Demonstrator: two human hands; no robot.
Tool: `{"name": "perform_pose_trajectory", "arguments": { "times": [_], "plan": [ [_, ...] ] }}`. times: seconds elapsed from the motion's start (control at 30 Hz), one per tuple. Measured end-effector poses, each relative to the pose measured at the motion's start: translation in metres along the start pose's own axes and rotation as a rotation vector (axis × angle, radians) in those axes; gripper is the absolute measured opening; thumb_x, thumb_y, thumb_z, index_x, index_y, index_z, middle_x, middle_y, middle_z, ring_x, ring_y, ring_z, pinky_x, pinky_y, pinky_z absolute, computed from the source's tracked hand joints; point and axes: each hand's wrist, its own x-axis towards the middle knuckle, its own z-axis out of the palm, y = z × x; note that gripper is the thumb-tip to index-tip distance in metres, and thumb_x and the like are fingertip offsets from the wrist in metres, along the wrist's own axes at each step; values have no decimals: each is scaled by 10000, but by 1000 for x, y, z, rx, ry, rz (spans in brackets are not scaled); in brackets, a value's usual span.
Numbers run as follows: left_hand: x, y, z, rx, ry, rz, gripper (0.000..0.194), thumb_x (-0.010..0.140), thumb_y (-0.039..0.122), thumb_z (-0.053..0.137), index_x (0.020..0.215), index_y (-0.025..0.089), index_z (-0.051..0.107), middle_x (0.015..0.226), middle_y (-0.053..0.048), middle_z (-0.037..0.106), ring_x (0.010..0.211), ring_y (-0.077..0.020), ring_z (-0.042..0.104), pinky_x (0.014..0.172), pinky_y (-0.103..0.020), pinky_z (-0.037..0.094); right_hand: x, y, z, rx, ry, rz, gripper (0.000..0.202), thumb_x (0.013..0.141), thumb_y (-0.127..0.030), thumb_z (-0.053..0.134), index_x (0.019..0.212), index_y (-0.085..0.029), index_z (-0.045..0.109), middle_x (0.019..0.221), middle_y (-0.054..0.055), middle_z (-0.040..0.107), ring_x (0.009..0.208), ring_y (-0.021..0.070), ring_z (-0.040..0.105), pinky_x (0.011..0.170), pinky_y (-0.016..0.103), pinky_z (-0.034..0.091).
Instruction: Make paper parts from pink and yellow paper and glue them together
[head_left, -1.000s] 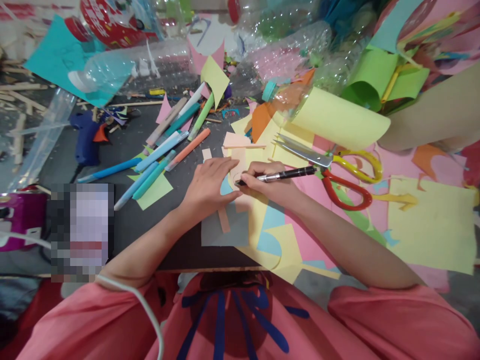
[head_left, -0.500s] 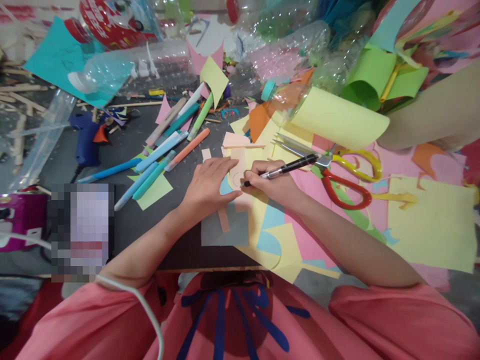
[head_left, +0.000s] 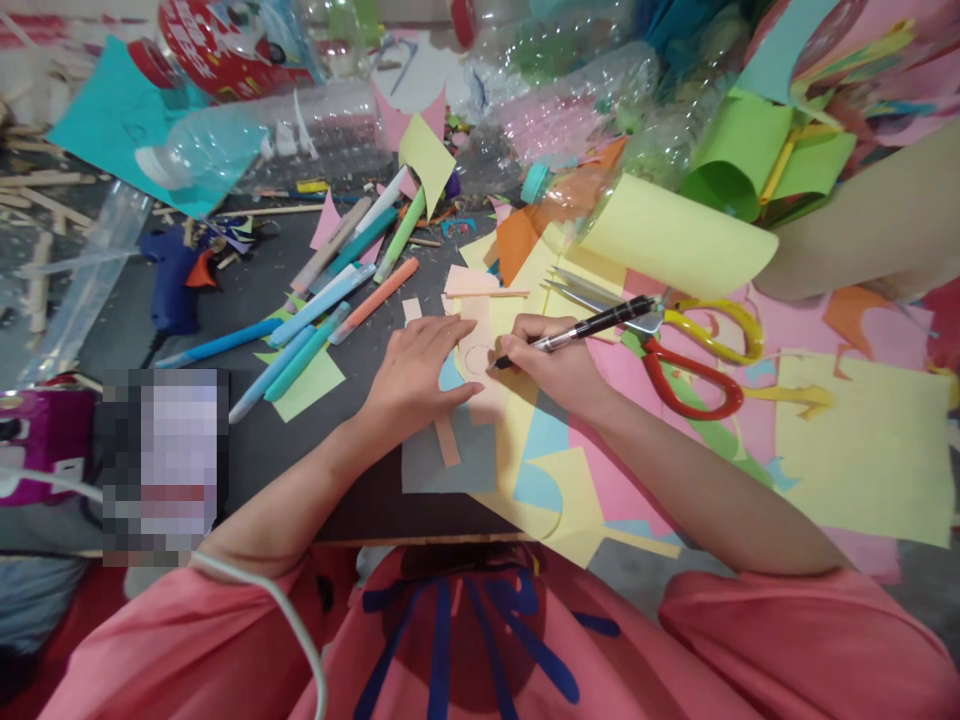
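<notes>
My right hand (head_left: 551, 358) grips a black pen (head_left: 600, 322), its tip low over a pale peach piece of paper (head_left: 486, 405). A thin round outline shows on that paper, just left of the tip. My left hand (head_left: 424, 370) lies on the left part of the peach paper with thumb and fingers apart, pressing on it and holding nothing. Beneath are a grey sheet (head_left: 450, 475) and yellow paper (head_left: 517, 455). Right of the pen lie scissors (head_left: 694, 390) with one yellow and one red handle.
Several markers (head_left: 322, 305) lie left of centre. A blue glue gun (head_left: 171, 275) rests farther left, behind a blurred-out rectangular object (head_left: 178, 430). Clear plastic bottles (head_left: 322, 125) line the back. Rolled yellow paper (head_left: 679, 235) and pink sheets (head_left: 615, 420) cover the right.
My right hand and the pen have shifted slightly right, off the drawn outline, so more of the outline shows. My left hand stays in place.
</notes>
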Motion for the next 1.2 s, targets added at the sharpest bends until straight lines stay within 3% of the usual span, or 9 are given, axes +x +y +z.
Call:
{"name": "perform_pose_trajectory", "arguments": {
  "times": [0.23,0.47,0.7,0.93,1.2],
  "plan": [
    [0,0,1,17,4,2,618,818,391,684,1386,199,535,1428,-117,575,1335,-335,474,1063,-445,387,1,1,-1,-191,-76,-82,284,765,-273,591,514,-214,473,519,-21,542,518,125,503,550,286,418],
    [0,0,1,9,11,0,614,817,377,687,1387,204,539,1432,-109,575,1331,-329,481,1064,-444,390,1,-1,0,-28,95,-73,307,744,-241,524,492,-239,348,487,-54,397,479,105,465,514,267,422],
    [0,-1,1,0,14,4,620,807,366,701,1382,191,545,1430,-119,576,1329,-333,484,1068,-448,389,1,1,-1,-150,-24,-63,304,750,-274,578,488,-220,434,499,-36,481,521,114,494,543,279,419],
    [0,0,1,4,7,3,618,815,379,691,1388,207,535,1425,-114,575,1327,-340,477,1064,-459,393,1,-3,0,-70,104,-76,299,716,-244,519,479,-237,337,471,-52,415,475,95,452,499,256,407],
    [-1,-1,2,17,28,14,602,817,378,678,1380,215,537,1408,-109,584,1314,-336,485,1055,-454,394,1,-2,2,-106,55,-61,327,701,-234,541,471,-232,308,468,-65,351,471,87,428,484,247,370]
  ]
}}
